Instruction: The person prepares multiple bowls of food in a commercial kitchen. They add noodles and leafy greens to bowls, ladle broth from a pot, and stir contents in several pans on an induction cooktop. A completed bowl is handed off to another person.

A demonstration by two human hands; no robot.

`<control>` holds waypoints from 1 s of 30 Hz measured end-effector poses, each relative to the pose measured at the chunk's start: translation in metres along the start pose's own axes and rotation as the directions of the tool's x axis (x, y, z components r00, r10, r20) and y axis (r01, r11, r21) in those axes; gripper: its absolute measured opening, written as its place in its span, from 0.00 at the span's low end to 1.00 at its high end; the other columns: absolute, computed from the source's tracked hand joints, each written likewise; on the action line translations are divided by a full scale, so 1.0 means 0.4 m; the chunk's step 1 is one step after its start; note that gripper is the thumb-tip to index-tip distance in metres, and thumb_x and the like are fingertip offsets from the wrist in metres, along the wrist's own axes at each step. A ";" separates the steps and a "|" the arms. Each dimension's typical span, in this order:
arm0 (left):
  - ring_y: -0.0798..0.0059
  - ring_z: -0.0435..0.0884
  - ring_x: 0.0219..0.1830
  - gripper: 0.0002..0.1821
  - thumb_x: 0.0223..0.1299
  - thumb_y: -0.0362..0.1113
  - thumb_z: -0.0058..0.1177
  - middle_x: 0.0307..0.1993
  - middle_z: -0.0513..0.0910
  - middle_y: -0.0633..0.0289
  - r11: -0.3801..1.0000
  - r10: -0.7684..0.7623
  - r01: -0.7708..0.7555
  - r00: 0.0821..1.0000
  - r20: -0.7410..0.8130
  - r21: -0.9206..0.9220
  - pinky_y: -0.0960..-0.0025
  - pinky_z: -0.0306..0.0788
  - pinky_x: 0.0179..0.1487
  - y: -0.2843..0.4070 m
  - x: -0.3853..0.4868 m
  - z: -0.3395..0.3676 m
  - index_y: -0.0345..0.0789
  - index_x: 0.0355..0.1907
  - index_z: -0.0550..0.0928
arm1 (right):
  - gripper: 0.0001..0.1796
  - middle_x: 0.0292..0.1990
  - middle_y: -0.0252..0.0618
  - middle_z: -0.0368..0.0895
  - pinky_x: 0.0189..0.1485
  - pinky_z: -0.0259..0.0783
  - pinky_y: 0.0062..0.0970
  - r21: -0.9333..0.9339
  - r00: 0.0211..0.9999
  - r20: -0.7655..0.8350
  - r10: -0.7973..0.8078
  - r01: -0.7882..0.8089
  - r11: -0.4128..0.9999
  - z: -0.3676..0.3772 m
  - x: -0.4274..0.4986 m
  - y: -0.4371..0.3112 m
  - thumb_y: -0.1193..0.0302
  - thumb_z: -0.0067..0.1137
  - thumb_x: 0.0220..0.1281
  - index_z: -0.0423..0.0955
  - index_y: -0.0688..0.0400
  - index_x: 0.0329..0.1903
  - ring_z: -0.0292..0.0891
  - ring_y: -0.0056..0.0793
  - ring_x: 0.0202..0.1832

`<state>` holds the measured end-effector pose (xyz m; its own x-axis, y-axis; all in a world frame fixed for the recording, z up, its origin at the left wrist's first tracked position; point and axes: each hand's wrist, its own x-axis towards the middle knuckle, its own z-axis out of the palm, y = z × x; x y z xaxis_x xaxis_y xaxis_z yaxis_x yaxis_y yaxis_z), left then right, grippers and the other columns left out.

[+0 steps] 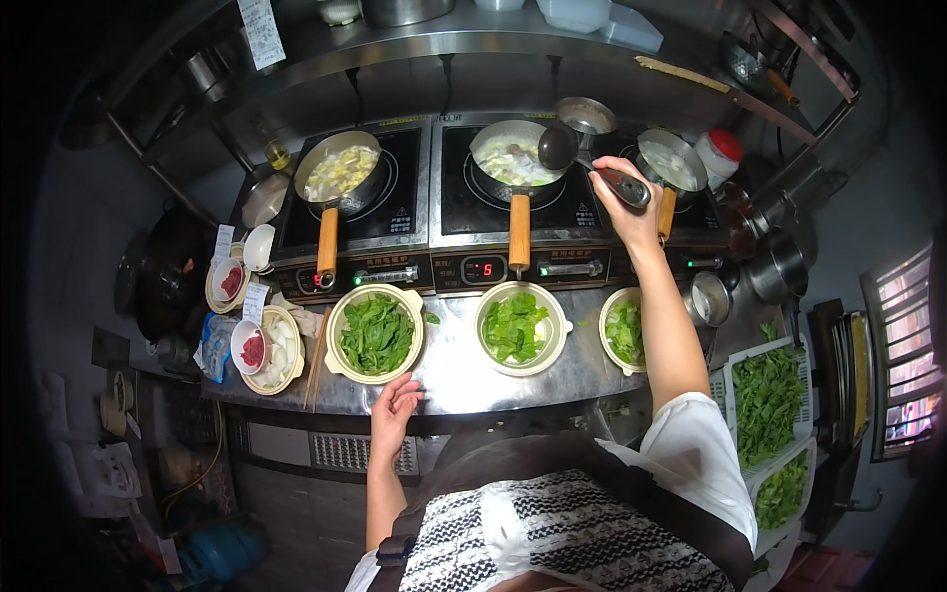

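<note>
My right hand [629, 200] grips the handle of a dark ladle [557, 146]. The ladle's bowl is over the right rim of the middle saucepan [519, 191], which holds pale, steaming broth with food in it. Fingers loosely apart, my left hand [394, 407] holds nothing at the counter's front edge. Just above it is a cream bowl [334, 344] of dark leafy greens [377, 333]; whether they touch cannot be told. A second cream bowl [549, 351] with cut lettuce-like leaves [514, 325] stands below the middle pan. My right forearm partly covers a third bowl of greens [623, 331].
Wooden-handled saucepans stand on induction cookers left [325, 174] and right [669, 166]. A metal strainer or small pan [586, 118] is behind the ladle. Chopsticks [318, 362] lie beside bowls of onion [281, 355] and red meat [252, 351]. Baskets of greens [769, 399] stand right; a steel shelf [488, 43] overhangs.
</note>
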<state>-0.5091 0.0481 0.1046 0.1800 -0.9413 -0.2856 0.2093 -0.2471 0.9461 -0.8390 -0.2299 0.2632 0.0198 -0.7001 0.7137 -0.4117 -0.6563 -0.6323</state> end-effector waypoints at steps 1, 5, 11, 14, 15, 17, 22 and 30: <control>0.78 0.78 0.44 0.22 0.60 0.24 0.49 0.47 0.77 0.59 1.000 0.004 -0.004 1.000 0.001 0.005 0.77 0.70 0.52 -0.003 -0.001 0.001 0.30 0.58 0.70 | 0.08 0.31 0.36 0.83 0.40 0.73 0.19 -0.020 1.000 0.018 -0.018 0.019 1.000 0.003 0.005 -0.006 0.78 0.63 0.52 0.78 0.63 0.36 0.81 0.22 0.35; 0.77 0.78 0.44 0.21 0.61 0.24 0.49 0.47 0.77 0.58 1.000 -0.017 0.017 1.000 -0.002 0.023 0.77 0.70 0.52 -0.013 0.000 0.001 0.29 0.58 0.70 | 0.08 0.31 0.37 0.83 0.41 0.74 0.20 -0.044 0.999 0.038 -0.019 0.020 0.999 0.016 0.017 -0.015 0.77 0.63 0.52 0.77 0.63 0.36 0.82 0.25 0.37; 0.77 0.78 0.45 0.21 0.61 0.23 0.48 0.48 0.77 0.58 1.000 -0.023 0.023 1.000 -0.012 0.006 0.77 0.70 0.52 -0.022 0.001 -0.005 0.29 0.58 0.69 | 0.08 0.31 0.36 0.83 0.41 0.74 0.20 0.024 0.997 -0.032 0.071 -0.071 0.997 0.048 0.012 0.013 0.76 0.64 0.52 0.78 0.63 0.36 0.81 0.21 0.35; 0.77 0.78 0.45 0.21 0.61 0.23 0.48 0.48 0.77 0.58 1.000 -0.022 0.022 1.000 -0.014 -0.005 0.76 0.70 0.53 -0.026 0.003 -0.008 0.29 0.58 0.69 | 0.08 0.31 0.35 0.83 0.40 0.74 0.19 0.106 0.980 -0.064 0.188 -0.181 0.978 0.067 0.009 0.034 0.76 0.63 0.53 0.78 0.63 0.37 0.79 0.18 0.34; 0.77 0.78 0.45 0.21 0.61 0.23 0.48 0.48 0.77 0.58 1.000 -0.020 0.021 1.000 -0.020 0.014 0.76 0.70 0.53 -0.027 0.004 -0.009 0.29 0.58 0.69 | 0.08 0.32 0.35 0.82 0.39 0.75 0.18 0.122 0.979 -0.060 0.196 -0.188 0.975 0.074 0.009 0.041 0.77 0.62 0.54 0.78 0.63 0.39 0.79 0.19 0.34; 0.77 0.78 0.45 0.21 0.61 0.24 0.48 0.47 0.77 0.58 0.999 -0.031 0.031 0.999 -0.017 -0.012 0.76 0.70 0.53 -0.029 0.005 -0.011 0.29 0.58 0.70 | 0.08 0.33 0.36 0.81 0.37 0.75 0.18 0.197 0.968 -0.051 0.244 -0.230 0.953 0.085 0.008 0.052 0.78 0.61 0.56 0.77 0.63 0.40 0.79 0.20 0.34; 0.77 0.78 0.45 0.21 0.61 0.24 0.48 0.48 0.77 0.58 1.000 -0.022 0.022 0.999 -0.023 0.016 0.76 0.70 0.53 -0.030 0.009 -0.013 0.29 0.58 0.70 | 0.09 0.33 0.40 0.80 0.34 0.78 0.19 0.432 0.883 -0.080 0.463 -0.388 0.814 0.104 0.011 0.070 0.79 0.59 0.57 0.74 0.65 0.41 0.81 0.26 0.33; 0.77 0.78 0.44 0.20 0.61 0.23 0.48 0.47 0.77 0.58 0.999 -0.032 0.033 0.999 -0.036 0.023 0.76 0.71 0.52 -0.028 0.009 -0.007 0.28 0.57 0.70 | 0.10 0.32 0.44 0.80 0.34 0.79 0.22 0.619 0.809 -0.184 0.558 -0.346 0.705 0.058 0.054 0.076 0.79 0.58 0.58 0.72 0.65 0.43 0.81 0.29 0.31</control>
<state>-0.5081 0.0481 0.0924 0.2081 -0.9240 -0.3209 0.1927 -0.2829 0.9396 -0.8298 -0.2716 0.2525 -0.3809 -0.8811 0.2803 0.2663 -0.3948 -0.8793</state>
